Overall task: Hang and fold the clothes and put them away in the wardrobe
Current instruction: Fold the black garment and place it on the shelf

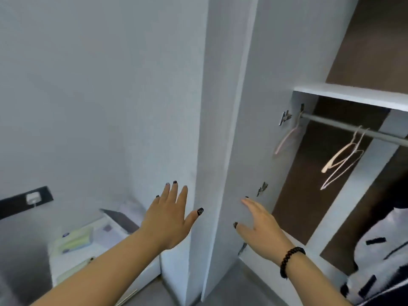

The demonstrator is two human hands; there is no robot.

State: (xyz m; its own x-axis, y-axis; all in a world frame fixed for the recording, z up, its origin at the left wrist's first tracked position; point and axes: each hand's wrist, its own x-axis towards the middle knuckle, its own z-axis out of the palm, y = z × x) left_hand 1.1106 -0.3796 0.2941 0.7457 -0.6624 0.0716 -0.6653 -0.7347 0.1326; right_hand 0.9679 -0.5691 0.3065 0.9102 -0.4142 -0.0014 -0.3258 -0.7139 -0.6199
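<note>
Bedside clutter sits at the lower left of the frame: a white nightstand (66, 270) carrying a pale yellow-green pack (74, 240), under a black wall strip with a white socket (33, 198). Your left hand (170, 219) is released, its fingers straight and spread, close to the edge of the tall white wardrobe door (223, 129) at centre; whether it touches the panel is unclear. Your right hand (261, 227), with a black bead bracelet (291, 260) at the wrist, is likewise loose and grasps nothing, fingers extended near the door's inner face. At the upper right, pale plastic hangers (341, 159) dangle from the grey metal rail (353, 129) beneath a white shelf (353, 94). A black-and-white patterned garment (384, 257) fills the lower right corner.
</note>
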